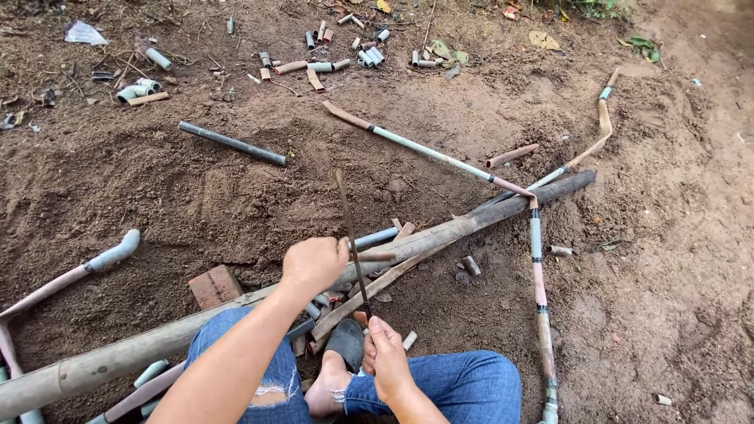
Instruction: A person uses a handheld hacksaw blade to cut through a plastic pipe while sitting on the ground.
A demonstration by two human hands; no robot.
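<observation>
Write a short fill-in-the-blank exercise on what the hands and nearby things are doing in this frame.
1. The right hand grips the handle of a long ____.
2. The left hand presses a short pipe piece onto the long ____ pole.
3. A red ____ lies beside the left knee.

Missing words: blade; bamboo; brick

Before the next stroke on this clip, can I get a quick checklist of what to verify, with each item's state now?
1. Right hand grips the knife handle: ok.
2. Left hand holds the short pipe piece on the long pole: ok.
3. Knife blade clear of left fingers: not ok, it passes right beside them.
4. Sandaled foot away from the blade's path: cannot tell.
5. Pole resting steady on the soil: cannot tell.
</observation>
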